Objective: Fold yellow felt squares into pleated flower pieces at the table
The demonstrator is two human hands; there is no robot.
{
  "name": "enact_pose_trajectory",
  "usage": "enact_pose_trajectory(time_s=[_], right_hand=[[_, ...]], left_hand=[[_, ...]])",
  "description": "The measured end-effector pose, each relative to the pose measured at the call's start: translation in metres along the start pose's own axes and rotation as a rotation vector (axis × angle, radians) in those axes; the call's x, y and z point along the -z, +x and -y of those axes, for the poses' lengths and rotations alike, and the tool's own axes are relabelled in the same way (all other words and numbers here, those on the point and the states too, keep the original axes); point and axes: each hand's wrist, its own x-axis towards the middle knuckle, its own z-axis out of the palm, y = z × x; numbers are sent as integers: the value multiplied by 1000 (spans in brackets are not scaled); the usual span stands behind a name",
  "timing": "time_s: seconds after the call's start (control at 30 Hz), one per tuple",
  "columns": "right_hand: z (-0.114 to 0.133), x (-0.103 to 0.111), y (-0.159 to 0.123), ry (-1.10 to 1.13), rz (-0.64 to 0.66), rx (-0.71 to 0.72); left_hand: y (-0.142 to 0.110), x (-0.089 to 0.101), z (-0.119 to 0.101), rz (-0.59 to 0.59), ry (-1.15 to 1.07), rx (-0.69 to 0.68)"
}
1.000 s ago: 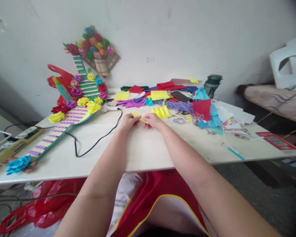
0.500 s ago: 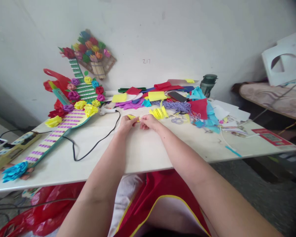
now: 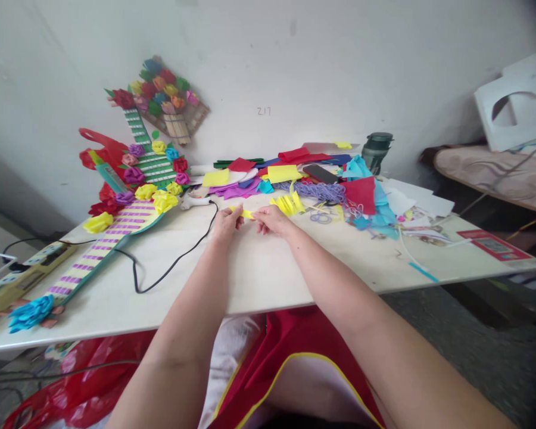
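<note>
Between my two hands, just above the white table [image 3: 268,280], a small piece of yellow crepe paper [image 3: 247,214] is stretched. My left hand [image 3: 228,222] pinches its left end between thumb and fingers. At the other end, my right hand [image 3: 271,218] grips it with the fingertips, the other fingers curled under. Several folded yellow paper pieces [image 3: 287,205] lie just beyond my right hand. A white glue gun [image 3: 195,202] with a black cord rests to the left, beyond my left hand.
Along the wall lie coloured paper sheets [image 3: 283,174], purple string [image 3: 317,192], a dark phone [image 3: 320,174] and a dark green bottle [image 3: 377,152]. A decorated panel with paper flowers [image 3: 102,244] stretches along the left, beside a power strip [image 3: 31,271]. A red-and-white card [image 3: 494,245] lies at the right edge.
My hands have drawn slightly apart, and more of the yellow paper shows between them. My left thumb has lifted a little. The things on the table stay in place.
</note>
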Motion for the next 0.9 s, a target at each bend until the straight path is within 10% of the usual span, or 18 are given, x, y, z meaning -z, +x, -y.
enact_pose_trajectory(time_s=[0.63,0.9], right_hand=[[-3,-2,2,-4,62,-63],[0,1,0,53,1,-52]], left_hand=[[7,4,4,-277,51,44],[1,2,-5,-182,-130,94]])
